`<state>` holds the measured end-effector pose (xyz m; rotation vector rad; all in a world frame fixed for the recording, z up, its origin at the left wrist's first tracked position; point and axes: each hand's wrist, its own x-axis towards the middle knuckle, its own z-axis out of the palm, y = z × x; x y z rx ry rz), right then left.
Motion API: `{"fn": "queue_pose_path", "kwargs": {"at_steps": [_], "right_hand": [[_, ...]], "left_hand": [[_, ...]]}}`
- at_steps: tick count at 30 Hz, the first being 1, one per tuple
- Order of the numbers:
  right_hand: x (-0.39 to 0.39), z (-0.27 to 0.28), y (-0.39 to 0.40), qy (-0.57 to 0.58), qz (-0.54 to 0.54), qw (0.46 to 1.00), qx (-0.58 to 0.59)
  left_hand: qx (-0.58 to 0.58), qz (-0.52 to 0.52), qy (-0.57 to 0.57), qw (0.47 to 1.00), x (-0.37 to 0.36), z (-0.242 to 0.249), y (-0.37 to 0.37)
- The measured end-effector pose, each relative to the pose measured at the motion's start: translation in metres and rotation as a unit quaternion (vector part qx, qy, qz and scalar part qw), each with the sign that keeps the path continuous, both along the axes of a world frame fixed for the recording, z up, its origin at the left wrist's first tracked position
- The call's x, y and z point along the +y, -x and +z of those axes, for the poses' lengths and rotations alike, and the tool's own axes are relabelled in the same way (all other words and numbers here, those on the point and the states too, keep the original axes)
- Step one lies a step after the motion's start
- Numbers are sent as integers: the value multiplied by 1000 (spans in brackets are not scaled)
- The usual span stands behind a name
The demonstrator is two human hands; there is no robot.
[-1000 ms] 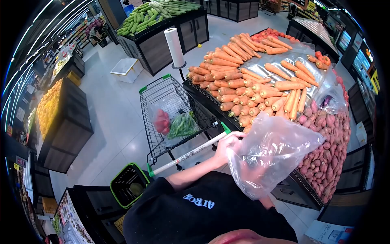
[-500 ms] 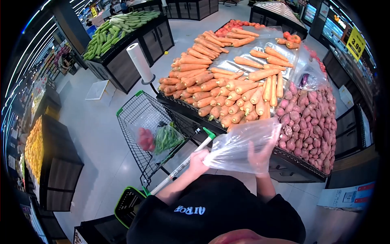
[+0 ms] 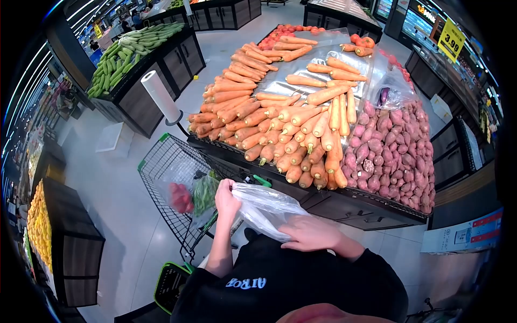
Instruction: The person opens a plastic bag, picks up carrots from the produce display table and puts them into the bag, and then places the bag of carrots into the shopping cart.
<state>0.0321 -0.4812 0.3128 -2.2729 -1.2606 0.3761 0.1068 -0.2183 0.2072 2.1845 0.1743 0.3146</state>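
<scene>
My left hand (image 3: 228,198) is closed on one gathered end of a clear plastic bag (image 3: 264,204), in front of my chest. At the bag's other end is my right hand (image 3: 313,233), its thumb and fingers curled around the plastic; the fingertips are partly covered by the film. No contents show in the bag. Beyond my hands is a sloping pile of carrots (image 3: 264,124), with purple-skinned sweet potatoes (image 3: 393,153) to its right. A shopping cart (image 3: 167,156) stands by my left arm, holding bagged red produce (image 3: 180,197) and bagged leafy greens (image 3: 204,194).
A roll of plastic bags (image 3: 160,96) stands upright at the display corner. Tomatoes (image 3: 366,42) lie at the back. A green-rimmed basket (image 3: 168,285) is low by my left side. Stands of long green vegetables (image 3: 124,54) and yellow fruit (image 3: 39,226) are to the left.
My left hand has moved up and left from beside the cart handle, with the bag. My right hand has come down and left, its spread fingers now curled. The view has shifted right.
</scene>
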Motion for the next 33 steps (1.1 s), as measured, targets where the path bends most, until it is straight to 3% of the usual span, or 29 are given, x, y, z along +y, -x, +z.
{"fn": "queue_pose_path", "kwargs": {"at_steps": [2,3,4,5,7,8,9,10,11,13,14,16,17,18,20,23,24,25,26,27,29,32,33], "right_hand": [[-12,6,-14,-109,-16,992,68],[-19,10,-24,-163,-25,981,102],[-27,10,-35,-206,-73,965,141],[-34,7,-34,-307,-183,874,329],[-34,11,-38,-497,-244,716,425],[-36,2,-43,-537,-226,693,424],[-37,-16,-51,-575,-208,669,423],[-35,-21,-54,-597,-203,653,420],[-33,-25,-56,-618,-196,636,417],[-17,-23,-57,-633,-210,624,407],[-18,-29,-59,-658,-181,593,427],[-28,-39,-65,-650,-139,597,448],[-33,-45,-66,-626,-143,636,427],[-38,-51,-68,-602,-147,673,404],[-43,-63,-72,-492,-202,798,283],[-36,-110,-71,-542,-152,615,552],[-28,-113,-65,-553,-140,604,556],[-27,-122,-56,-558,-208,469,653],[-27,-128,-48,-560,-254,387,687],[-27,-128,-40,-544,-243,432,677],[-33,-118,-25,-489,-221,540,649],[-45,-89,-3,-360,-147,700,599],[-52,-76,10,-310,-93,748,580]], "left_hand": [[82,-123,-14,989,18,-25,-6],[118,-187,-53,974,17,-4,-1],[69,-214,-26,974,7,22,4],[20,-239,2,971,-5,49,10],[-91,-382,-85,916,-14,93,13],[-114,-461,-73,877,-15,100,12],[-135,-547,-28,826,-17,99,6],[-7,-575,138,807,-19,92,11],[120,-576,297,752,-23,81,19],[248,-574,558,545,-36,58,23],[230,-548,541,595,-34,53,23],[198,-626,391,645,-23,30,10],[180,-658,311,662,-15,19,4],[181,-611,383,669,-7,14,6],[179,-494,538,659,-7,46,12],[141,-242,786,552,-9,54,7],[145,-197,857,454,-3,45,-4],[140,-327,870,341,3,41,-14],[97,-339,858,374,3,36,-15],[53,-350,843,405,-6,52,-13],[143,-56,794,588,-16,69,-14],[218,-191,803,521,-12,-36,-32],[240,-142,786,551,-23,-31,-32]]}}
